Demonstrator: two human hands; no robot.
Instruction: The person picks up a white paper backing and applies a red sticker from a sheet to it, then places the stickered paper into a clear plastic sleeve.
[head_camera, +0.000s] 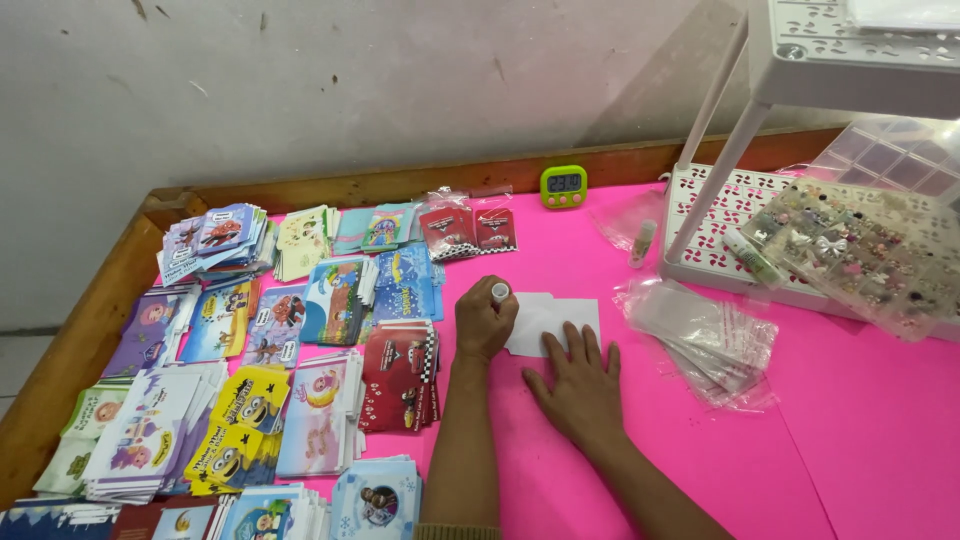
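Left hand (484, 322): closed in a fist around a small white glue stick (500, 291), whose round white end is seen protruding above the thumb and forefinger. The stick is held upright at the left edge of the white card.

Right hand (580, 385): laid flat, palm down, fingers spread and extended. Nothing is gripped by it; the fingertips (570, 335) are pressed on the lower edge of the white card, and the palm is rested on the pink table.

White card (545, 318): a folded or die-cut blank sheet, laid flat on the pink table (820, 440) near its middle, between the two hands and just beside the stacks of printed cards.

Printed cards (330, 300): many small stacks with cartoon pictures, arranged in rows over the left part of the table. Blue, yellow, red, purple and white designs are noted. The red stack (402, 375) is found just left of the left forearm.

Clear plastic sleeves (705, 335): a loose heap of transparent bags, placed to the right of the white card, well apart from the hands.

White perforated rack (700, 215): stood at the right rear of the table, with slanted legs and an upper shelf. A clear compartment box of small trinkets (860, 250) is leaned across it.

Green digital timer (564, 186): propped against the wooden rim (340, 187) at the far side of the table.

Small tube (642, 243): laid beside the rack's left edge; its contents cannot be told.
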